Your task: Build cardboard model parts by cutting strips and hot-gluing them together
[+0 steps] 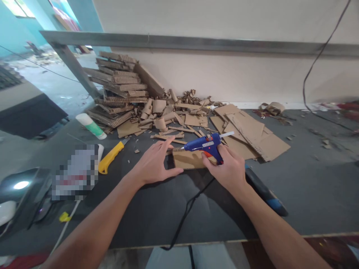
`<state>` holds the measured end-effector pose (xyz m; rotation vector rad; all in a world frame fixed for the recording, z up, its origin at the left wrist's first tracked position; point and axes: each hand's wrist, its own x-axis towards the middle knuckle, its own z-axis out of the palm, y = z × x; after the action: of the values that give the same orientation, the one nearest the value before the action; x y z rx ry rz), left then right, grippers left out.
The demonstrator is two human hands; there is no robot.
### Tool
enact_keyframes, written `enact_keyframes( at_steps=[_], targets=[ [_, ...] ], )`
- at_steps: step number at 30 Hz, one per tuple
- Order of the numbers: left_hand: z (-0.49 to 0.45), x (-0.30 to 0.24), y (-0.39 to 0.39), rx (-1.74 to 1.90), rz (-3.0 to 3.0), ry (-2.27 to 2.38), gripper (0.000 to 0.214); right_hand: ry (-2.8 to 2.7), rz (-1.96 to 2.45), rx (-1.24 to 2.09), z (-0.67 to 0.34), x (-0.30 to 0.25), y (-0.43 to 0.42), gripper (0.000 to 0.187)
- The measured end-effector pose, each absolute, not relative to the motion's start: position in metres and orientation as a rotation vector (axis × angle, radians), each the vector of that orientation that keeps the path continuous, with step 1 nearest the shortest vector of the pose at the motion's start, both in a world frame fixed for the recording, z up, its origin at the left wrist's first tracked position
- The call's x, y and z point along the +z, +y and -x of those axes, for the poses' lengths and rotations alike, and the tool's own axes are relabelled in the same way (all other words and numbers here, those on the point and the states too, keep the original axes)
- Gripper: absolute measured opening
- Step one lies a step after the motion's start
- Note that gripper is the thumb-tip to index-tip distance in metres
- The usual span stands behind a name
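Observation:
My right hand grips a blue glue gun with a white glue stick out of its back. Its nozzle points left, at the far edge of a small cardboard piece with a corrugated edge. My left hand steadies this piece at its left end, thumb at the near corner and fingertips by the far corner, the index finger raised. The glue gun's black cord trails down over the table's front edge. Part of the cardboard piece is hidden behind the gun and my right hand.
Cardboard panels are stacked at the back left, beside scraps. Flat cardboard sheets lie at the right. A yellow cutter, a white-green tube and a blurred-out item are left. A black-blue tool lies by my right wrist.

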<state>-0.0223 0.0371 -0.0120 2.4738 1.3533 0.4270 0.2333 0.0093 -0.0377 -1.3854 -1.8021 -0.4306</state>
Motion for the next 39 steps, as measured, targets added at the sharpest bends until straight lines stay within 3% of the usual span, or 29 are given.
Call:
enact_keyframes(
  at_steps=[16,39],
  targets=[
    [0.0175,-0.0135,0.0355,0.48,-2.48,1.249,0.102,-1.954,1.432,-0.548,-0.2358,-0.0393,0.0057,0.025],
    [0.019,-0.0164,0.0365,0.489,-2.471,1.249,0.102,-2.111,1.294,-0.473,-0.2373,-0.041,0.0079,0.025]
  ],
)
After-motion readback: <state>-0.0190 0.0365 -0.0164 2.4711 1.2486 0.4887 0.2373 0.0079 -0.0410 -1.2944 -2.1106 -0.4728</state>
